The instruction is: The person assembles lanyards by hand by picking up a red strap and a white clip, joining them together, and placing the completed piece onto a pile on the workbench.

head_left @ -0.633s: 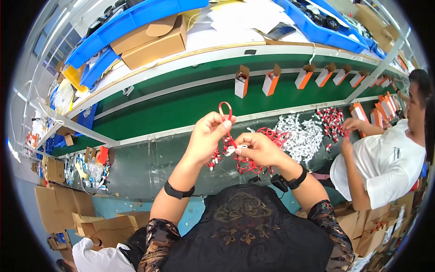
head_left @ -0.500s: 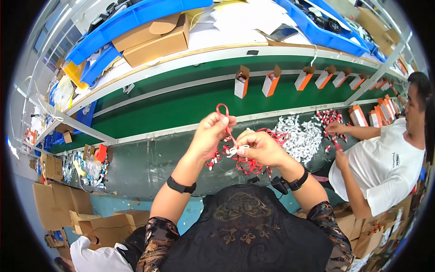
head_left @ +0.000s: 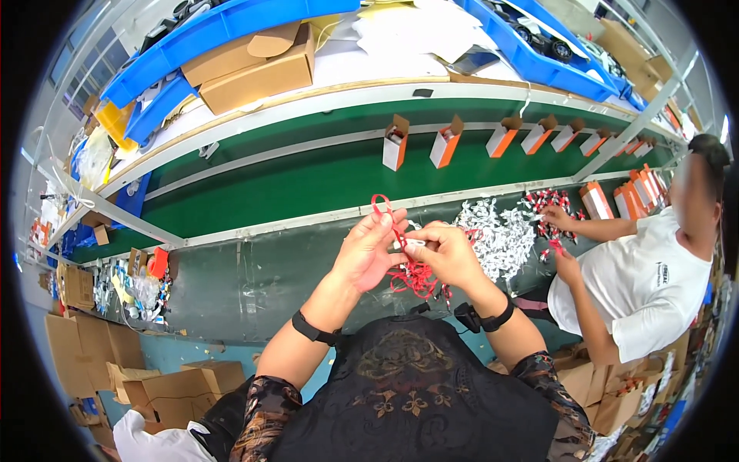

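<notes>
My left hand (head_left: 363, 252) is closed at the thumb and forefinger on a looped red strap (head_left: 375, 203), with the loop standing up above the fingertips. Close beside it, my right hand (head_left: 449, 250) pinches a small white piece (head_left: 416, 243) at the strap's lower end. My fingers partly cover the spot where strap and white piece meet. Below the hands, a heap of red straps (head_left: 416, 279) lies on the dark worktop. To the right of my right hand spreads a pile of small white pieces (head_left: 499, 240).
A co-worker (head_left: 631, 269) at the right handles pieces by a red, white and black pile (head_left: 571, 206). Several orange-and-white boxes (head_left: 393, 148) line the green belt (head_left: 300, 185) ahead. Mixed small goods (head_left: 142, 285) lie at left; cardboard cartons (head_left: 185, 393) stand below.
My hands have drawn closer together, and my left palm has turned more upward. The white piece now sits straighter between my fingers. The whole view has shifted slightly.
</notes>
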`<state>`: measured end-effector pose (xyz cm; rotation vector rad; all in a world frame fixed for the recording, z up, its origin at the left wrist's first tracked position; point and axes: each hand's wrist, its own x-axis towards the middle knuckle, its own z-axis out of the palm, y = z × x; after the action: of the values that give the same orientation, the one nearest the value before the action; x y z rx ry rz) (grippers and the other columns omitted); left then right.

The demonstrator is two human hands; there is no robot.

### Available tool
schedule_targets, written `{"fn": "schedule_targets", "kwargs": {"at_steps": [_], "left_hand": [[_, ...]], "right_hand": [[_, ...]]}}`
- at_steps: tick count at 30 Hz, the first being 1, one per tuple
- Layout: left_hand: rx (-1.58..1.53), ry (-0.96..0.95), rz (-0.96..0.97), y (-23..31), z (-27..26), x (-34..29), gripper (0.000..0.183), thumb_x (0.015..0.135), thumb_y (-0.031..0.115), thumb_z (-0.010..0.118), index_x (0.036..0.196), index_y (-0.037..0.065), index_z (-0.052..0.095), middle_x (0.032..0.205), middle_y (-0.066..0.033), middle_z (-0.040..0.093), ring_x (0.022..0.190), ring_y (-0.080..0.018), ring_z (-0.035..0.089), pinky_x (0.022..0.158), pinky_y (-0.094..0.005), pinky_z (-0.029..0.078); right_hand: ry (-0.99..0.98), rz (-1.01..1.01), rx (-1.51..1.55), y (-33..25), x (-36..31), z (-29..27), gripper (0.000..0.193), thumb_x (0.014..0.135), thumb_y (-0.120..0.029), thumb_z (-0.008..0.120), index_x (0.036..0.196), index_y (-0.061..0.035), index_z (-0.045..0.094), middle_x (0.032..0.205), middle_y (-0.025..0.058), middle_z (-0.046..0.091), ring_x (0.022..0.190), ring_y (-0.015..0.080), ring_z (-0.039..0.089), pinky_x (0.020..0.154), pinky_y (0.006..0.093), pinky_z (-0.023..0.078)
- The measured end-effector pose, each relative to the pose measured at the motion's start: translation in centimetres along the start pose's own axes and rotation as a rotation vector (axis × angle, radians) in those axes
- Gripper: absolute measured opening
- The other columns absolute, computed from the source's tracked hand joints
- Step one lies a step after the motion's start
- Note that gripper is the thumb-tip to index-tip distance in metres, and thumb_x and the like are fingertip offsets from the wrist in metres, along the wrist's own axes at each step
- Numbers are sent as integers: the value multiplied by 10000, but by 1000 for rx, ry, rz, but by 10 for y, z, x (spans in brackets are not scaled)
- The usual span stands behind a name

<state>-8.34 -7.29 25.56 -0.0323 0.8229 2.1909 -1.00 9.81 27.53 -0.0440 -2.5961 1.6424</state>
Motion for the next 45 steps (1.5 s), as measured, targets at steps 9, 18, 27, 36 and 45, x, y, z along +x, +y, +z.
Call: {"fn": "schedule_targets", "kwargs": {"at_steps": [9, 18, 27, 36, 45], "left_hand": [[98, 133, -20, -11, -16, 18, 201, 915, 267, 666, 1068, 144, 620, 1196, -33, 619, 1135, -188, 541, 894, -498, 467], [-151, -37, -289, -42, -29, 3, 243, 942, 296, 498, 1108, 131, 563, 1098, -59, 654, 1010, -221, 620, 863, -441, 494], [158, 74, 92, -68, -14, -14, 75, 968, 128, 519, 1017, 73, 502, 768, -32, 599, 585, -93, 541, 493, -246, 403], [1498, -91, 857, -6, -1, -36, 99, 812, 53, 700, 882, 39, 632, 781, -100, 631, 646, -243, 617, 575, -323, 491], [674, 43, 457, -38, -5, -34, 146, 985, 174, 558, 957, 31, 570, 760, 3, 588, 661, -74, 540, 591, -225, 449]], "right_hand": [[-351, 178, 564, 18, 2, 13, 148, 924, -91, 636, 1006, 32, 643, 895, 24, 673, 814, 61, 618, 721, 225, 501], [-149, 124, 656, 12, 2, 9, 112, 903, -90, 652, 941, 14, 636, 816, 20, 645, 742, 72, 608, 674, 225, 508], [403, -379, -194, 0, 2, 10, 211, 780, -35, 714, 976, 12, 648, 775, 111, 596, 602, 217, 590, 579, 331, 469], [-47, -495, -419, 12, 5, -13, 206, 782, -19, 660, 984, -62, 670, 839, 110, 567, 783, 313, 580, 688, 398, 493], [108, -177, 474, -19, -12, 13, 117, 821, -47, 733, 915, 17, 706, 873, 105, 675, 789, 142, 649, 667, 284, 503]]}}
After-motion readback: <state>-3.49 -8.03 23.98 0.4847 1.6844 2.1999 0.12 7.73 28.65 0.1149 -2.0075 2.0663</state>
